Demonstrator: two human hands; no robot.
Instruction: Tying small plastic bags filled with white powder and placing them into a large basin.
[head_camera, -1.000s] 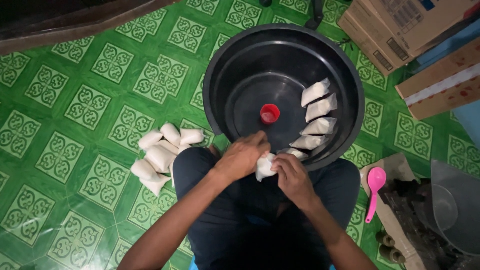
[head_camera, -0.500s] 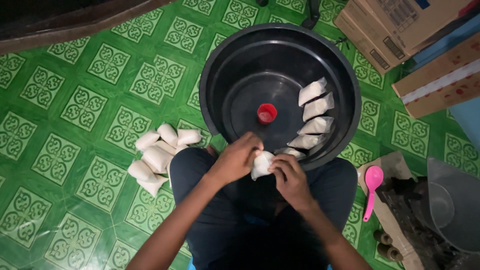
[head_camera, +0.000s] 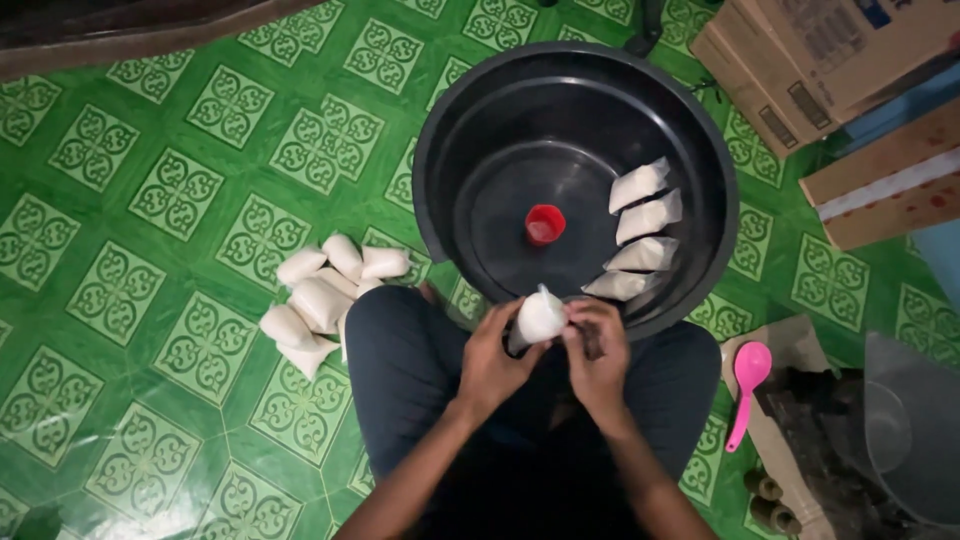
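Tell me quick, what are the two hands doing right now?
Left hand: closed on the white bag.
Right hand: fingers pinching the same bag's side.

Under you is a floor (head_camera: 150, 200) of green tiles with white square ornaments. Directly on it, ahead of your knees, stands a big round black basin (head_camera: 440, 150). To your left, just beside your thigh, a heap of small white filled bags (head_camera: 320, 295) lies on the tiles, the bags touching one another. At the upper right, brown cardboard boxes (head_camera: 800, 60) sit stacked close to the basin's rim. To your right, a flat piece of brown cardboard (head_camera: 790, 345) lies on the tiles, with a pink plastic spoon (head_camera: 748, 385) resting on it. A clear plastic container (head_camera: 915, 430) stands at the far right edge.
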